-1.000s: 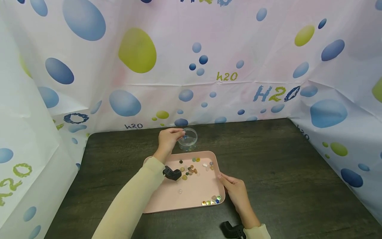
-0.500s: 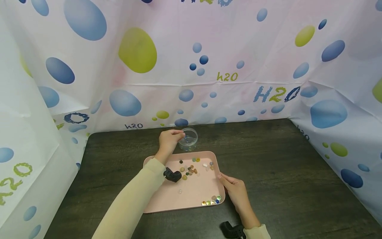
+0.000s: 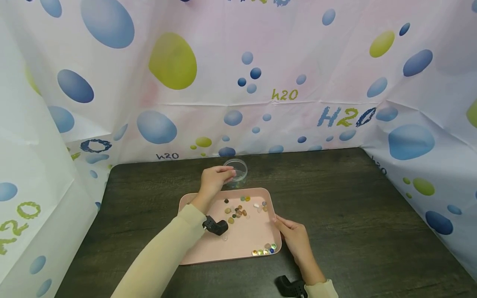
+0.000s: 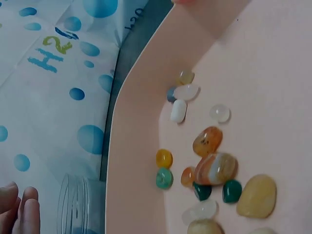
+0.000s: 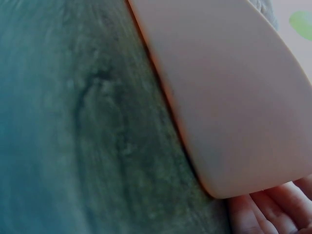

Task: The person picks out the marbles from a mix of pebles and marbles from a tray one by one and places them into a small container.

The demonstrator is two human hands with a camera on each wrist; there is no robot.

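A shallow pink tray (image 3: 208, 252) lies on the dark table, holding polished stones (image 3: 238, 213) around its middle. Glass marbles (image 3: 266, 251) line its near right corner. Behind it stands a round clear jar (image 3: 242, 178). My left hand (image 3: 214, 180) reaches over the tray, fingertips at the jar's near left rim. In the left wrist view, the fingertips (image 4: 30, 209) are beside the jar (image 4: 73, 209), and I see nothing between them. My right hand (image 3: 294, 238) grips the tray's right side; the right wrist view shows its fingers (image 5: 273, 209) against the outer wall.
Dark wood-look table (image 3: 354, 215) surrounds the tray. A white curtain (image 3: 231, 62) with blue and green spots hangs behind and along both sides. Black wrist cameras, one above the tray (image 3: 191, 261) and one near the front edge, are strapped to the wrists.
My left hand has shifted slightly right and nearer over the jar. The small blue spot seen at its fingertips earlier no longer shows. My right hand and the tray stay in place.
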